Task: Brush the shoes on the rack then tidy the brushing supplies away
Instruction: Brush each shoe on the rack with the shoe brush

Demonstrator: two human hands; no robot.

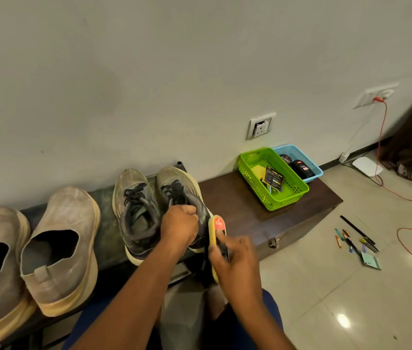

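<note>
Left hand point(179, 227) clamps the lace-up shoe point(184, 198) by its collar, right hand point(235, 258) grips the brush point(216, 233) at shoe's 4 o'clock; probably best: short strokes, shoe braced.

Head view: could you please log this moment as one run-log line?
left hand: grips laced sneaker collar | right hand: holds brush at its side | slip-ons: on rack | green basket: on bench

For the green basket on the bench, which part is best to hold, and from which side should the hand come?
Grip the green basket by its near short rim, coming from above on the side facing the person. The rim is open there and free, while the blue basket sits against its far right side, and the card and cloth lie inside toward the middle.
</note>
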